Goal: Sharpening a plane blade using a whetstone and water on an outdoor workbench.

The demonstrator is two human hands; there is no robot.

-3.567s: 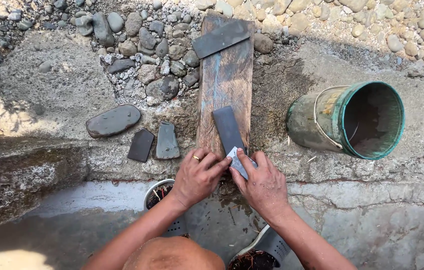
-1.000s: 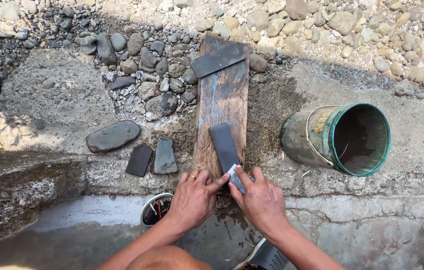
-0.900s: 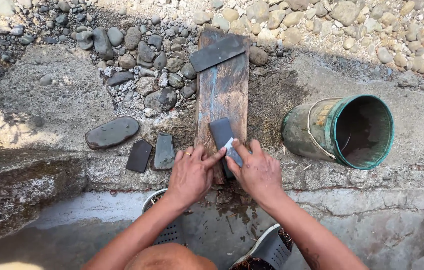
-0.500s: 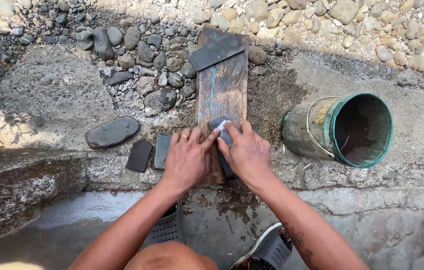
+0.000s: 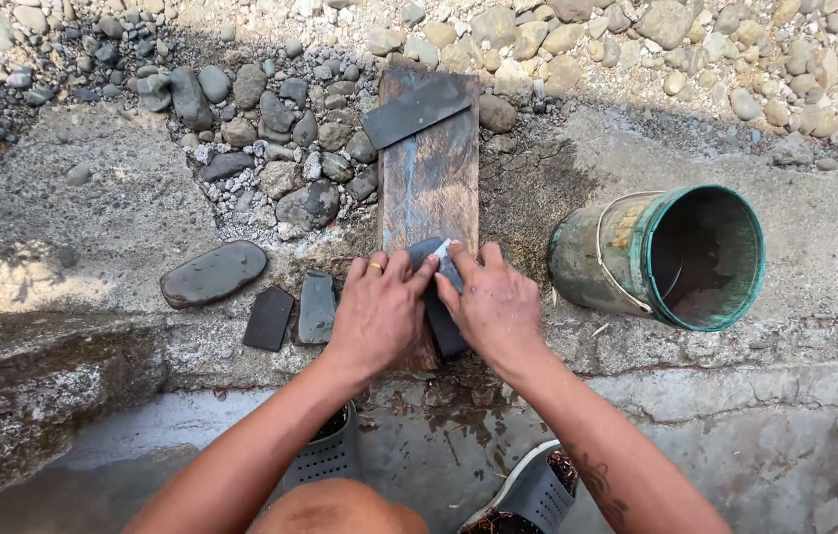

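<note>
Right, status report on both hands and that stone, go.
Left hand and right hand both pressed on the dark whetstone, small pale blade under the fingertips. Whetstone flat on wet wooden plank. Green bucket lies apart on its side.

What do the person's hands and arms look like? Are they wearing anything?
Both arms are bare, with no sleeves or gloves. The left hand wears a gold-coloured ring on one finger. The right hand wears nothing, and that forearm carries a small dark tattoo.
</note>
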